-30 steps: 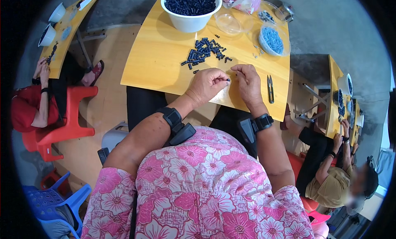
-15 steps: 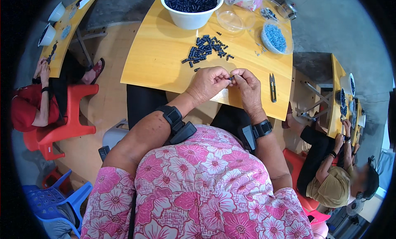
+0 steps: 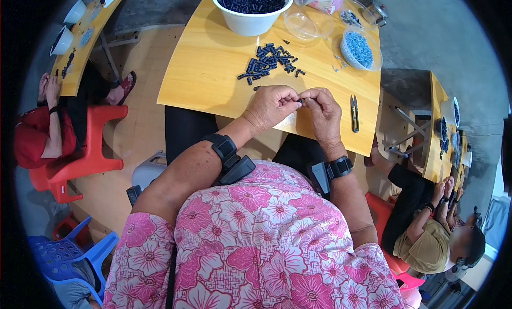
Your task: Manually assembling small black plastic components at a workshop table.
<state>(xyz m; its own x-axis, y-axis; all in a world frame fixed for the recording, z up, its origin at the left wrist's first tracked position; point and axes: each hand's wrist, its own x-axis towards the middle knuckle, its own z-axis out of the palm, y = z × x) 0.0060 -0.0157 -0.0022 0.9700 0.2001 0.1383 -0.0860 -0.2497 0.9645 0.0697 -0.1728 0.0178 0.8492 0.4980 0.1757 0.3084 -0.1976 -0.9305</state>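
Over the near edge of the yellow wooden table (image 3: 197, 79), my left hand (image 3: 273, 106) and my right hand (image 3: 323, 113) meet fingertip to fingertip. Between them they pinch a small black plastic piece (image 3: 301, 100), mostly covered by the fingers. A loose pile of similar short black tubular pieces (image 3: 266, 61) lies just beyond my left hand. To the right of my right hand rests a pair of thread snips (image 3: 354, 114) with black handles, its points away from me.
Beyond the pile stands a white tub (image 3: 250, 22) full of black pieces. A clear bowl of light-blue bits (image 3: 358, 50), an empty clear lid (image 3: 306, 22) and a metal container (image 3: 376, 13) sit at the far right. People work at side tables; red stools (image 3: 88, 149) stand left.
My hands stay together at nearly the same spot with the piece in their fingertips. The view has shifted slightly. At the right, a person's hands have moved nearer their table's edge.
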